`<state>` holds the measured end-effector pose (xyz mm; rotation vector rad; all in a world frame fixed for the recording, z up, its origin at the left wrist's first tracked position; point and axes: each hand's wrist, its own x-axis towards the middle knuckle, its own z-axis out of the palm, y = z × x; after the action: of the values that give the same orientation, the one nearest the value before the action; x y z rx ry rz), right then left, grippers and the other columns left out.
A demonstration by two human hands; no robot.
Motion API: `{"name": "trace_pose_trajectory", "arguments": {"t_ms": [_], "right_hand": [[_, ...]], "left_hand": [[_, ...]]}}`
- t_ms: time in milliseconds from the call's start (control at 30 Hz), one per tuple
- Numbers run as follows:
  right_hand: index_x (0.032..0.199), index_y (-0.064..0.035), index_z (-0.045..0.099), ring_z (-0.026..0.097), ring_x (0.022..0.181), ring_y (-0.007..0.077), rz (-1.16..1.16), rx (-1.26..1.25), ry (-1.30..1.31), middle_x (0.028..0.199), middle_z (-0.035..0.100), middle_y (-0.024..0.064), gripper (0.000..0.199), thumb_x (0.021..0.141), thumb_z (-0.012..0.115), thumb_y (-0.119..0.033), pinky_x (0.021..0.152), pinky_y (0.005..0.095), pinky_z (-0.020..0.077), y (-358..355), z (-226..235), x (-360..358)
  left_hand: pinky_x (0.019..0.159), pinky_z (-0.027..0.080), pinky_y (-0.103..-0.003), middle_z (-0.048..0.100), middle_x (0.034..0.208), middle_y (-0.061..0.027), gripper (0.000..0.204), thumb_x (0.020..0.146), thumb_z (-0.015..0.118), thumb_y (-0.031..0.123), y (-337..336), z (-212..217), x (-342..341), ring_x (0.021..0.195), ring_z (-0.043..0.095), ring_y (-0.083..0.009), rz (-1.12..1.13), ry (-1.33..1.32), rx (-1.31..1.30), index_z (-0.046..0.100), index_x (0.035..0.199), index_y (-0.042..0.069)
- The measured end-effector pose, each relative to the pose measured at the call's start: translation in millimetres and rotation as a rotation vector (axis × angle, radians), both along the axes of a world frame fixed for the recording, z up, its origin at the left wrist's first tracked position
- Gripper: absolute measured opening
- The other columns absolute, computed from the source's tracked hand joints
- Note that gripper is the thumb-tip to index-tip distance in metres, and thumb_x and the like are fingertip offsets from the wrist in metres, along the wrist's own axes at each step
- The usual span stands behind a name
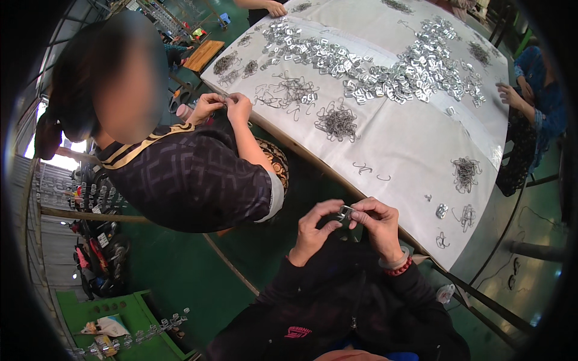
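Observation:
Just off the table's near edge, a small shiny metal buckle (345, 212) is held between my two hands. The thumb and forefinger of my right hand (380, 228) pinch its right side. My left hand (310, 233) closes on it from the left, with its fingers slightly blurred. Whether a wire hook is also in my fingers is too small to tell. On the white-covered table (402, 195), a few loose wire hooks (363, 168) lie beyond my hands. To the right are a small cluster of buckles (442, 210) and a pile of bent wire hooks (466, 174).
A wide heap of metal buckles (415, 72) spreads over the far table, with a hook pile (337, 123) before it. Close on my left a co-worker (192, 174) handles something small. Another person (536, 114) sits at the right edge. A green box (135, 304) stands lower left.

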<state>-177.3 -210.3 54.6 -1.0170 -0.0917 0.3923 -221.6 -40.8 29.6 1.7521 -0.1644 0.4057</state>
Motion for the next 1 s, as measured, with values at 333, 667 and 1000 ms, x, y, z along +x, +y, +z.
{"name": "trace_pose_trajectory", "arguments": {"t_ms": [333, 667, 1000], "right_hand": [[0.094, 0.0062, 0.068, 0.064, 0.072, 0.0162, 0.123, -0.017, 0.02, 0.094, 0.064, 0.0117, 0.012, 0.085, 0.064, 0.012, 0.066, 0.0256, 0.0536, -5.9, -0.4, 13.3], [0.096, 0.0065, 0.068, 0.066, 0.074, 0.0164, 0.094, -0.036, 0.049, 0.095, 0.064, 0.0123, 0.013, 0.086, 0.063, 0.012, 0.066, 0.0258, 0.0546, -20.1, -2.6, 11.2], [0.096, 0.0066, 0.068, 0.065, 0.073, 0.0165, 0.085, -0.033, -0.015, 0.095, 0.064, 0.012, 0.012, 0.086, 0.063, 0.011, 0.066, 0.0258, 0.0546, -17.2, 3.8, -4.2]], "left_hand": [[0.071, 0.05, -0.032, 0.066, 0.095, -0.0116, 0.017, 0.085, 0.066, 0.002, 51.5, -43.1, 167.8, 0.086, 0.064, -0.0252, 0.396, -0.016, 0.547, 0.068, 0.102, 0.001], [0.08, 0.047, -0.044, 0.061, 0.091, -0.013, 0.009, 0.084, 0.067, 0.01, 40.9, -45.6, 204.2, 0.093, 0.057, -0.033, 0.341, 0.125, 0.823, 0.069, 0.089, 0.003], [0.08, 0.048, -0.046, 0.06, 0.093, -0.014, 0.01, 0.086, 0.066, 0.013, 48.4, -47.8, 205.3, 0.096, 0.057, -0.0353, 0.324, 0.255, 0.78, 0.063, 0.086, 0.004]]}}
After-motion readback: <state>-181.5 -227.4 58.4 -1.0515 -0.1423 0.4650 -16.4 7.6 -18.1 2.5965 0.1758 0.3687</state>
